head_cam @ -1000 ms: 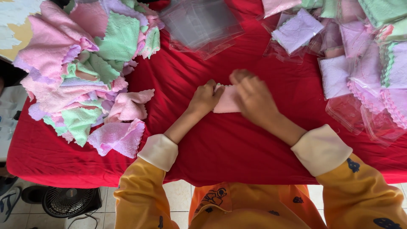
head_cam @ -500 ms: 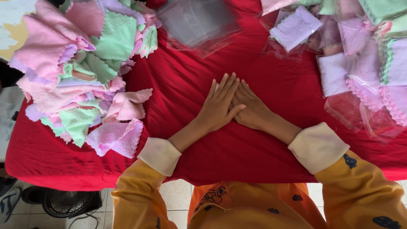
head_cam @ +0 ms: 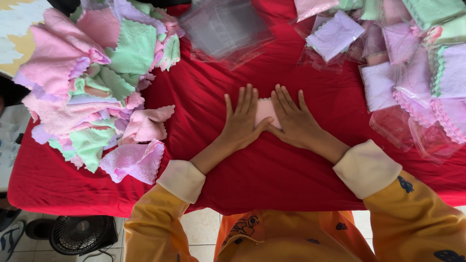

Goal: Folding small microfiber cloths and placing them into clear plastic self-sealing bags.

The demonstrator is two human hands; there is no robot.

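At the frame's centre we see a small pink cloth (head_cam: 264,110) on the red table cover (head_cam: 204,116), pressed flat under our left hand (head_cam: 241,123) and right hand (head_cam: 293,121), fingers spread, gripping nothing. Loose cloths (head_cam: 92,87) pile upper left; bagged cloths (head_cam: 403,63) lie upper right.

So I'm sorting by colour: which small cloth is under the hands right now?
The folded pale pink fleece cloth, pressed flat on the red cover by both hands; every other cloth lies piled or bagged at the sides.
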